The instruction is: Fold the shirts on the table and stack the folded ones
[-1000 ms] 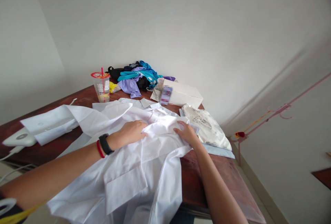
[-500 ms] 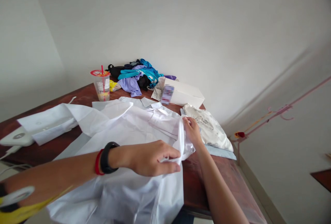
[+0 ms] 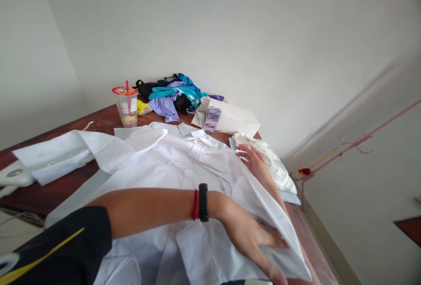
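A white shirt (image 3: 177,162) lies spread over the table in front of me, its collar toward the far side and one sleeve (image 3: 59,149) stretched left. My left hand (image 3: 246,232), with a black band and a red string at the wrist, reaches across the shirt's near right part. Its thumb and fingers are apart, touching the fabric. Farther back, my right hand (image 3: 255,164) is beside the shirt's right shoulder, fingers loosely spread. The shirt's right edge covers part of the right forearm.
Behind the shirt are a plastic cup (image 3: 127,107) with a red straw, a pile of clothes (image 3: 177,94) and a white box (image 3: 235,118). Folded clothes (image 3: 272,158) lie at the right. A white device (image 3: 16,174) with a cable sits at the left edge.
My left hand has moved right and nearer, from a closed grip on the fabric to spread fingers. My right hand has let go of the shirt, whose right side now fans out wider.
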Available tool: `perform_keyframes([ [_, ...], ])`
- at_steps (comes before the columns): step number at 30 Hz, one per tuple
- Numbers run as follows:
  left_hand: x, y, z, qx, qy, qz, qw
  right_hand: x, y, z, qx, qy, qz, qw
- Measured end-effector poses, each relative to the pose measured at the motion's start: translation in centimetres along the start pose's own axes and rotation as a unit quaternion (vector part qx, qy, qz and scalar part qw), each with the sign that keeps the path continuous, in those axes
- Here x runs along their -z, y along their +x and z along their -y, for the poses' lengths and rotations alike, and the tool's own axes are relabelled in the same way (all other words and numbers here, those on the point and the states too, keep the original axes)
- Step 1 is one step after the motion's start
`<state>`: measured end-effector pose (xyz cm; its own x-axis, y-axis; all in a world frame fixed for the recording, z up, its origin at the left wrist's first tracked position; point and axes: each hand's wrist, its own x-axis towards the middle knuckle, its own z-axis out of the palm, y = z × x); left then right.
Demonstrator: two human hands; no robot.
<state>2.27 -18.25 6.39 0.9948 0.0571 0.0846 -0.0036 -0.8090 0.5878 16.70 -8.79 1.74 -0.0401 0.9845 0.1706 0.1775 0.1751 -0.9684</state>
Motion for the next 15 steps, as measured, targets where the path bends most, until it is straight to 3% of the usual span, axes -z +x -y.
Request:
perform_keyframes([
  [3, 0.4, -1.2, 0.9, 0.025, -0.052, 0.075, 0.996, -0.2, -0.4, 0.0, 0.004, 0.011, 0.027, 1.000],
  [6, 1.6, -4.0, 2.2, 0.087, -0.083, 0.046, 0.992, -0.5, -0.5, -0.2, 0.011, 0.001, 0.042, 0.999],
  [8, 2.7, -6.4, 3.0, 0.092, -0.096, -0.023, 0.991, -0.8, -0.5, -0.5, 0.020, -0.036, 0.057, 0.998],
  [10, 3.9, -8.7, 3.7, 0.136, -0.032, -0.132, 0.981, -1.1, -0.4, -0.8, 0.038, -0.097, 0.079, 0.991],
  [13, 6.4, -11.9, 5.5, 0.232, 0.132, -0.282, 0.922, -1.9, -0.5, -1.4, 0.078, -0.223, 0.103, 0.966],
  [15, 8.2, -14.0, 7.7, 0.279, 0.187, -0.331, 0.882, -2.5, -0.7, -1.6, 0.079, -0.298, 0.130, 0.942],
])
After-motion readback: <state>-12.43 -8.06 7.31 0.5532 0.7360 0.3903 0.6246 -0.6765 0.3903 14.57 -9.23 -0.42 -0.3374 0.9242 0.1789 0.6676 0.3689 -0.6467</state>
